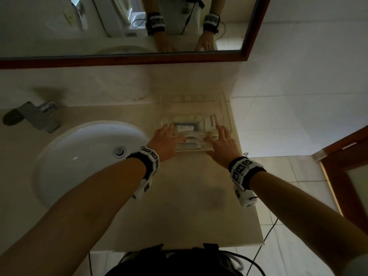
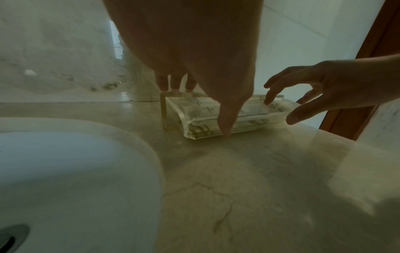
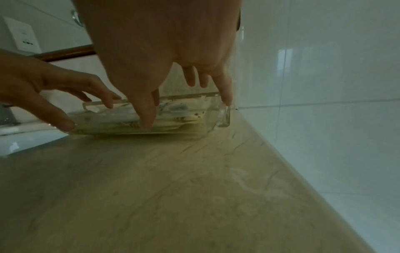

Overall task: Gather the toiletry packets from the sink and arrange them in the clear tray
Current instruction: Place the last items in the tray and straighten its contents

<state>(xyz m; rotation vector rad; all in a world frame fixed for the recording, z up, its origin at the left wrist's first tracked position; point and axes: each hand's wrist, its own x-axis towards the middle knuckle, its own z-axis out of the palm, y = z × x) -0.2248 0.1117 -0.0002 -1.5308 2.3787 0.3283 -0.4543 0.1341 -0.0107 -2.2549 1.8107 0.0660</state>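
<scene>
Both hands, left hand (image 1: 166, 140) and right hand (image 1: 221, 143), fingers spread flat on clear tray (image 1: 226, 114) holding toiletry packets (image 1: 187, 128) on surface (image 1: 179, 196) beside sink (image 1: 83, 156); best pressing evenly, nudging packets flush.

Chrome faucet (image 1: 37, 116) at the far left of a beige marble counter (image 1: 189, 196), drain plug (image 1: 119, 151) down in the bowl. Wood-framed mirror (image 1: 119, 26) up on the wall, reflecting a white toilet (image 1: 117, 14). White wall tiles (image 1: 298, 76) on the right, wooden door frame (image 1: 342, 156) past the counter's end.
</scene>
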